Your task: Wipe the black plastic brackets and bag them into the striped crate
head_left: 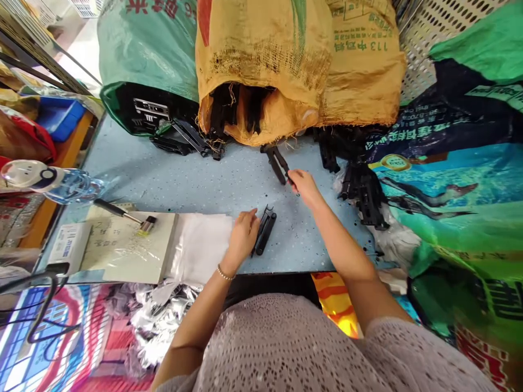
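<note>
My right hand [303, 185] is closed on the lower end of a slim black folding part [277, 163], whose two long arms point toward the opening of a yellow sack. My left hand [245, 234] rests low on the blue speckled tabletop [192, 179], fingers loosely stretched out. Right beside its fingers lies a second black part [267, 231] with a small forked metal tip; whether they touch it I cannot tell. A beaded bracelet [226, 273] circles my left wrist.
A yellow woven sack [265, 49] and a green sack [147, 60] spill black parts at the back. More black parts [363, 190] pile up at the right. At left are a hammer [118, 210] on a pale block [126, 250], white sheets [202, 239] and a water bottle [53, 179].
</note>
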{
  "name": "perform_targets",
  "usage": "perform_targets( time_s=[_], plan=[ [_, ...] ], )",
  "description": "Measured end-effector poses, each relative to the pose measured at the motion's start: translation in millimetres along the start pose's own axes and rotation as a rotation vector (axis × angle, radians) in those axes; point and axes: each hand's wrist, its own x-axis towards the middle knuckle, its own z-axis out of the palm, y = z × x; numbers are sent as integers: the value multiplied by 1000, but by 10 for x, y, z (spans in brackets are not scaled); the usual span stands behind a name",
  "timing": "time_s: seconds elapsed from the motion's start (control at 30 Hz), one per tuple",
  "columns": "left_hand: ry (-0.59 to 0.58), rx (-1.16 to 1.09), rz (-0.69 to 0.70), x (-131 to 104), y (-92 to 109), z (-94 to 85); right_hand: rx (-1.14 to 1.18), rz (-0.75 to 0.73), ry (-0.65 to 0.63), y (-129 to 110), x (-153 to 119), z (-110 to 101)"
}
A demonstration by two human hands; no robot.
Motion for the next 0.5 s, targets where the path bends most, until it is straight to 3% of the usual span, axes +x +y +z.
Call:
perform_targets(
  time_s=[0.13, 0.23, 0.3, 0.43, 0.5],
  plan=[
    [-13, -513, -130, 198, 44, 42, -66, -362, 34, -36, -1140, 153],
    [69, -605, -195, 215, 163, 0, -74, -660, -182, -210, -1520, 203],
    [94, -611, -229, 135, 251, -80, -32, -714, -201, -308, -1462, 207],
    [27, -668, -260, -72, 379, -198, -213, -729, -20, -422, -964, 289],
    [18, -683, -268, -109, 394, -216, -311, -715, -62, -455, -783, 369]
  ],
)
